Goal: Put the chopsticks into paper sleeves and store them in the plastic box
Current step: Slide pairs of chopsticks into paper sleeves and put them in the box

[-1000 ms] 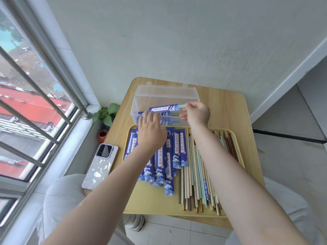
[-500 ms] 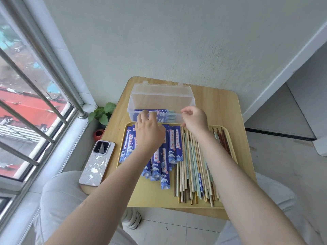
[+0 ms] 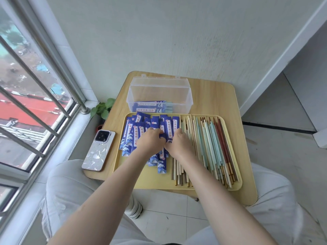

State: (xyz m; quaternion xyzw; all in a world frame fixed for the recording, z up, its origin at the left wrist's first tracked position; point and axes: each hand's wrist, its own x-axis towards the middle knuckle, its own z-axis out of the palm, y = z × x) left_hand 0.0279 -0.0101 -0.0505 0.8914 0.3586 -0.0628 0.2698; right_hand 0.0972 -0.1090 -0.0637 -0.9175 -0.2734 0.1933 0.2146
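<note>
Both the left hand (image 3: 150,140) and the right hand (image 3: 178,141) are pinching one blue printed paper sleeve (image 3: 163,137) with curled fingers over the yellow plastic tray (image 3: 141,181)

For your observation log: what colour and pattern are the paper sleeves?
Dark blue sleeves with white wave patterns and a white label strip; head view.

Both hands hide their own fingertips: the left hand (image 3: 150,141) and right hand (image 3: 178,142) curl down onto the blue paper sleeves (image 3: 141,131), so which sleeve either one holds cannot be made out. The forearms cover the near ends of several sleeves and some pale chopsticks (image 3: 208,147). The printing on the sleeved pairs inside the plastic box (image 3: 159,92) is too small to read. The tabletop (image 3: 212,96) screens most of the little plant (image 3: 102,108).
</note>
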